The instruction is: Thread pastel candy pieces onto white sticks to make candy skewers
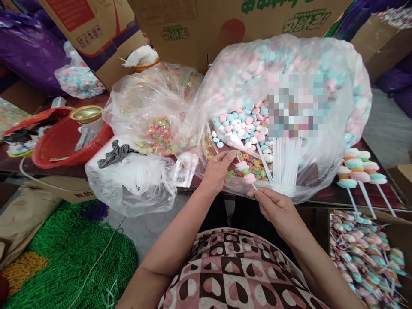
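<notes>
A candy skewer [247, 174], with pink, blue, yellow and green pieces threaded on a white stick, is held slantwise between both hands over the bag's opening. My right hand [277, 208] is closed and pinches the stick's bare lower end. At the upper end, my left hand [220, 169] has its thumb and finger closed on the tip. Right behind them, pink, blue and white marshmallows [247, 124] fill a big clear bag [322, 171]. Colourful gummy rings [252, 156] lie below the marshmallows. A row of white sticks [286, 161] stands to their right.
Finished-looking skewers [358, 171] lie on the table's right edge, above a box of wrapped candies [363, 257]. To the left are a bag of gummy rings [157, 128], a bag of white wrappers [135, 180] and a red basket [61, 146]. Cardboard boxes [199, 30] stand behind.
</notes>
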Motion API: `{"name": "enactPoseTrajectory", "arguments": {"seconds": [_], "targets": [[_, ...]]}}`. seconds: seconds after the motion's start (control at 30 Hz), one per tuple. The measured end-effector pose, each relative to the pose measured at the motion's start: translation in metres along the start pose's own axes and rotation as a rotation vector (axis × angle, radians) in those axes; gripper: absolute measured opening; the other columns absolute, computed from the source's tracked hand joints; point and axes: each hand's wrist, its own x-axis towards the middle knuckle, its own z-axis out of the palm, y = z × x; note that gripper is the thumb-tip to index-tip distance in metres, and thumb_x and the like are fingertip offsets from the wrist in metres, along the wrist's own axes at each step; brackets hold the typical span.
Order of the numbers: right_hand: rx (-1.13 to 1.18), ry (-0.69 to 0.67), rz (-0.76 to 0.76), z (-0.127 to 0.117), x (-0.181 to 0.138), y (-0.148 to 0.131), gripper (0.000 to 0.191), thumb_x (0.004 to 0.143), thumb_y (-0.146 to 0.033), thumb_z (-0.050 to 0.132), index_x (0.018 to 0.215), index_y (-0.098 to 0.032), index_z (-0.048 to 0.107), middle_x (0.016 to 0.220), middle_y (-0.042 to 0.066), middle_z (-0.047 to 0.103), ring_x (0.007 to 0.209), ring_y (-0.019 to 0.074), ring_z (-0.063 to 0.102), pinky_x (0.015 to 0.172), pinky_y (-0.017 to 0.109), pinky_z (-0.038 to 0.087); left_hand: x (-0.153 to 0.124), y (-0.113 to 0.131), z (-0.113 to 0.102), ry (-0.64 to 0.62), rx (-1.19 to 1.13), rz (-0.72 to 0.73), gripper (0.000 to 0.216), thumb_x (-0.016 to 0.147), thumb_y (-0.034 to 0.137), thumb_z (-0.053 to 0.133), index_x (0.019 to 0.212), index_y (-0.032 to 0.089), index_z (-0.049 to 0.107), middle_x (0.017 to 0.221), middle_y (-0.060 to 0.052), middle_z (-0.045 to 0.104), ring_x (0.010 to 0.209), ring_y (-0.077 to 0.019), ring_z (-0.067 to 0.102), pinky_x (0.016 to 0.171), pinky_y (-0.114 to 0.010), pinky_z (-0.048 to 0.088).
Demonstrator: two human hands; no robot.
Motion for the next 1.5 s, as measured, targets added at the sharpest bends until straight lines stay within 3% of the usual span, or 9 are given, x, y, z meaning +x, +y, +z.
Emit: {"name": "enactPoseTrajectory", "arguments": {"seconds": [0.2, 0.47, 0.63, 0.8, 0.9, 1.03, 1.17, 1.37, 1.5], "targets": [[0.004, -0.028, 0.014, 0.000, 0.000, 0.000, 0.045, 0.081, -0.058, 0.060, 0.091, -0.015, 0.070, 0.045, -0.008, 0.029, 0.040, 0.0073, 0.024, 0.040, 0.023, 0.012, -0.001, 0.000, 0.001, -0.020, 0.086, 0.108, 0.021, 0.073, 0.037, 0.075, 0.081, 0.019, 0.069, 0.071, 0.003, 0.065, 0.066, -0.0086, 0.056, 0.068, -0.023, 0.046], [0.061, -0.030, 0.058, 0.001, 0.004, 0.001, 0.042, 0.079, -0.057, 0.062, 0.087, -0.016, 0.068, 0.043, -0.009, 0.030, 0.038, 0.0071, 0.024, 0.040, 0.022, 0.013, -0.002, -0.007, -0.003, -0.030, 0.580, 0.353, 0.012, 0.085, 0.028, 0.062, 0.091, 0.022, 0.071, 0.087, 0.000, 0.071, 0.080, -0.0130, 0.061, 0.076, -0.024, 0.044], [0.132, 0.006, 0.042, 0.005, 0.012, -0.004, 0.038, 0.080, -0.053, 0.062, 0.086, -0.015, 0.065, 0.040, -0.009, 0.034, 0.038, 0.0068, 0.023, 0.040, 0.022, 0.013, -0.005, 0.000, -0.003, -0.183, 0.489, 0.313, 0.016, 0.086, 0.031, 0.062, 0.092, 0.023, 0.073, 0.094, -0.002, 0.072, 0.088, -0.0155, 0.063, 0.082, -0.025, 0.045], [0.166, 0.127, -0.054, -0.012, 0.017, -0.009, 0.034, 0.082, -0.050, 0.063, 0.091, -0.017, 0.065, 0.044, -0.008, 0.038, 0.039, 0.0073, 0.026, 0.040, 0.023, 0.013, 0.001, 0.003, -0.002, -0.168, 0.368, 0.265, 0.031, 0.087, 0.036, 0.061, 0.117, 0.029, 0.067, 0.099, -0.002, 0.071, 0.083, -0.0162, 0.064, 0.086, -0.029, 0.046], [0.195, 0.202, -0.089, -0.025, 0.018, -0.009, 0.029, 0.083, -0.046, 0.064, 0.088, -0.018, 0.065, 0.045, -0.008, 0.038, 0.039, 0.0072, 0.026, 0.040, 0.023, 0.014, 0.012, 0.000, -0.005, -0.121, 0.742, 0.387, 0.025, 0.087, 0.028, 0.060, 0.110, 0.025, 0.071, 0.097, -0.005, 0.068, 0.090, -0.0199, 0.062, 0.088, -0.032, 0.044], [0.221, 0.214, -0.076, -0.028, 0.018, -0.003, 0.024, 0.083, -0.042, 0.064, 0.083, -0.018, 0.063, 0.044, -0.008, 0.038, 0.038, 0.0064, 0.025, 0.040, 0.023, 0.015, 0.023, -0.005, -0.005, -0.238, 1.426, 0.474, 0.025, 0.089, 0.022, 0.055, 0.107, 0.017, 0.071, 0.099, -0.011, 0.065, 0.099, -0.0275, 0.057, 0.089, -0.040, 0.042], [0.204, 0.202, -0.072, -0.025, 0.019, 0.001, 0.025, 0.084, -0.044, 0.063, 0.082, -0.019, 0.061, 0.044, -0.008, 0.038, 0.039, 0.0071, 0.026, 0.040, 0.023, 0.016, 0.021, -0.006, -0.001, -0.275, 1.690, 0.493, 0.023, 0.090, 0.022, 0.053, 0.105, 0.015, 0.069, 0.102, -0.013, 0.065, 0.100, -0.0286, 0.055, 0.089, -0.042, 0.041], [0.184, 0.206, -0.077, -0.024, 0.019, 0.001, 0.027, 0.083, -0.046, 0.063, 0.079, -0.019, 0.060, 0.044, -0.008, 0.038, 0.039, 0.0073, 0.026, 0.041, 0.022, 0.017, 0.017, -0.005, -0.003, -0.277, 1.595, 0.482, 0.009, 0.085, 0.018, 0.059, 0.091, 0.016, 0.066, 0.099, -0.011, 0.065, 0.099, -0.0274, 0.055, 0.088, -0.040, 0.040], [0.101, 0.139, -0.061, -0.023, 0.012, 0.003, 0.029, 0.084, -0.047, 0.061, 0.081, -0.018, 0.064, 0.041, -0.008, 0.037, 0.039, 0.0082, 0.027, 0.042, 0.023, 0.018, 0.020, -0.004, -0.007, -0.136, 0.956, 0.324, 0.003, 0.080, 0.021, 0.064, 0.080, 0.020, 0.061, 0.080, -0.003, 0.064, 0.079, -0.0182, 0.056, 0.076, -0.032, 0.042]]}}
